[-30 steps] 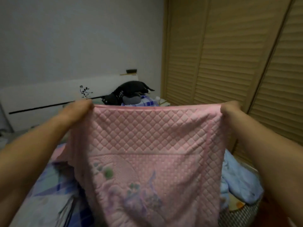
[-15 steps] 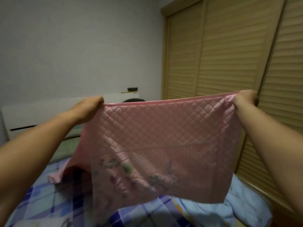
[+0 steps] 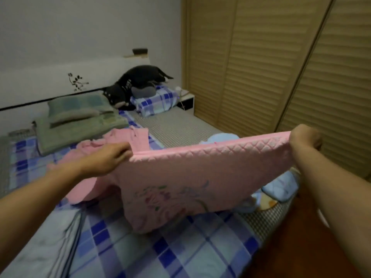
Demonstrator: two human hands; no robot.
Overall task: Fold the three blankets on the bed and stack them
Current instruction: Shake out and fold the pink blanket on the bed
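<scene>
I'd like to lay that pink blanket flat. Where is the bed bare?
Bare checked sheet lies near the person, below the pink blanket held by the left hand and right hand. The grey mat before the wardrobe is free. Crowded: green bedding, light blue blanket.

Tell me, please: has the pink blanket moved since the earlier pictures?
Yes. The pink blanket has come down: its top edge earlier covered the headboard, and now sits well below it, near the bed.
</scene>
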